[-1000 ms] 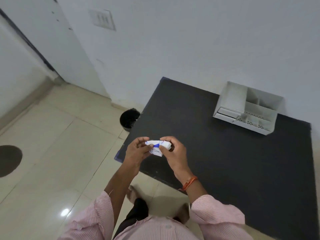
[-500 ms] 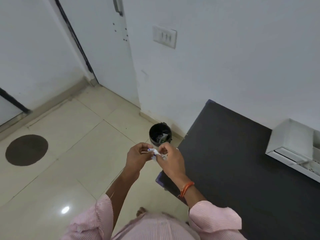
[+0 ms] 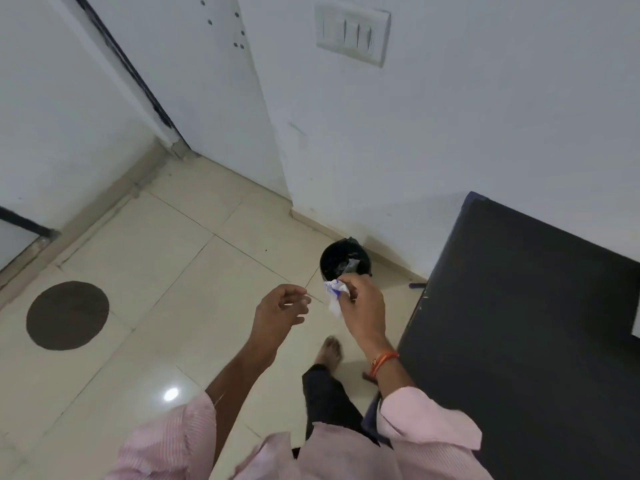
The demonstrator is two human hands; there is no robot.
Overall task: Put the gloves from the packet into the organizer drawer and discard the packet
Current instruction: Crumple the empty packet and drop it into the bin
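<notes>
My right hand (image 3: 363, 306) pinches a crumpled white packet (image 3: 334, 296) with blue print, held in the air just in front of and above a small black bin (image 3: 344, 259) on the floor. The bin has scraps of waste inside. My left hand (image 3: 280, 310) hangs beside the packet, apart from it, fingers loosely curled and holding nothing. A sliver of the white organizer (image 3: 636, 323) shows at the right edge, on the black table (image 3: 519, 323). No gloves are visible.
The bin stands against the white wall by the table's left corner. Cream tiles cover the floor, with a dark round patch (image 3: 67, 315) at left. A door and a switch plate (image 3: 353, 32) are on the wall. My bare foot (image 3: 329, 353) is below my hands.
My view has swung left from the table toward the bin. Both hands held the packet before; now my left hand has let go and only the right holds it, nearer the bin.
</notes>
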